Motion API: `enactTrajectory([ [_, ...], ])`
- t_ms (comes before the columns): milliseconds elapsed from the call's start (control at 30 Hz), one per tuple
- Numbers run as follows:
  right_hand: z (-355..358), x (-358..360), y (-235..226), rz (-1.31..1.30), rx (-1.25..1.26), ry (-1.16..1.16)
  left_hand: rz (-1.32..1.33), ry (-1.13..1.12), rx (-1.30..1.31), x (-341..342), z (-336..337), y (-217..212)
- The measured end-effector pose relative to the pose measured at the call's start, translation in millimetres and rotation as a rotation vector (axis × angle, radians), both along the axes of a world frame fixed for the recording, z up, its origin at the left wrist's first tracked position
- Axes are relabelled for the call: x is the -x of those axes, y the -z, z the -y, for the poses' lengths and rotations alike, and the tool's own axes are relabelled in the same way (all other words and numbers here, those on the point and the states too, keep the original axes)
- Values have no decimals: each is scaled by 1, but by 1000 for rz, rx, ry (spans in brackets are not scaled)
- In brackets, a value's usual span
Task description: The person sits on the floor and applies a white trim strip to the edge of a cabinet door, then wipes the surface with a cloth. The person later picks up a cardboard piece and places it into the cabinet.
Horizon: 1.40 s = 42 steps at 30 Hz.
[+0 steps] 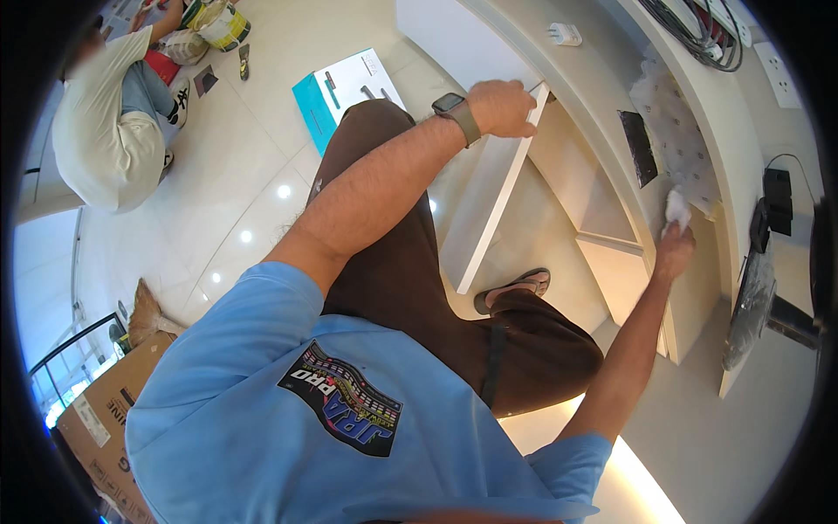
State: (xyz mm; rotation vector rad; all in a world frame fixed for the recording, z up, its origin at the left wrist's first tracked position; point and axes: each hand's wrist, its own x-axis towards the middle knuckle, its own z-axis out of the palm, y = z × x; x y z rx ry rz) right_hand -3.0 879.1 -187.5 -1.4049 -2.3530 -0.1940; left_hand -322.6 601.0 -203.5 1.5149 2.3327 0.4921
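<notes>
My left hand (502,109), with a watch on its wrist, is closed over the upper corner of a white cabinet door (493,196). The door stands swung out from the white counter. Off to the right, my right hand (675,251) pinches a crumpled white cloth (677,208) on the counter's inner shelf. Just beyond that cloth lies a translucent, wrinkled plastic sheet (676,131). A flat black rectangular piece (639,148) rests beside the sheet.
A white adapter (565,34) and coiled black cables (698,35) sit on the counter. A plastic-covered monitor (749,310) stands at right. On the floor are a white-and-teal box (349,92) and a bucket (218,24). Another person (113,131) crouches far left, near a cardboard box (113,419).
</notes>
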Motion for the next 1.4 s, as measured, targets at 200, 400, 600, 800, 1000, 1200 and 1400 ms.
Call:
enactTrajectory([
  [200,156,31,-11,-218,152,-328,-52,-75,-284,21,-1,-8],
  [400,296,89,51,3,548,-503,114,-70,-357,26,1,-13],
  [600,298,110,57,-39,444,-573,125,-122,-492,29,10,-26],
  [800,285,131,71,-42,452,-524,192,-104,-496,27,15,-32],
  [1000,231,185,85,13,371,-492,214,-39,-755,38,27,-36],
  [1200,171,253,85,165,410,-415,185,-127,-454,44,21,-36],
  [1400,163,251,83,155,460,-404,233,-98,-424,43,19,-32],
])
